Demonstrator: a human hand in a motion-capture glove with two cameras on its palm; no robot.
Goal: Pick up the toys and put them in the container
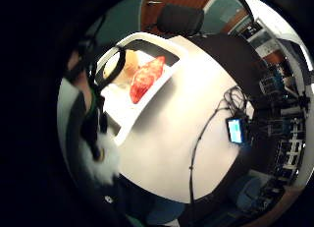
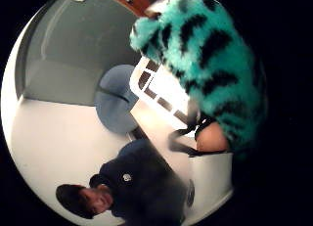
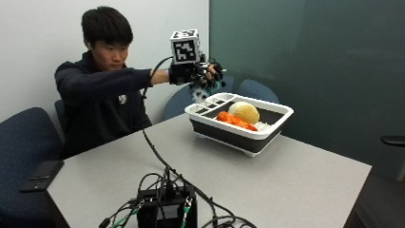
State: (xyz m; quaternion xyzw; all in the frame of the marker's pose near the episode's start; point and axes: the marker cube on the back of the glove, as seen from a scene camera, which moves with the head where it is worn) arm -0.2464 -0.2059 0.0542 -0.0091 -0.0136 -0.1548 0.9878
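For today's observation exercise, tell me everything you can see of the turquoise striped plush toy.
The plush toy is fluffy, turquoise fur with black stripes, soft-looking, with white fur showing in the little finger side palm view. What animal it is cannot be told. The gloved right hand grips it in the air above the near end of the white-rimmed, dark-sided container, not yet inside. Part of it hangs below the hand. Only the hand touches it.

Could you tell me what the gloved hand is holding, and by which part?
The right hand grips a teal, black-striped plush toy; which part cannot be told.
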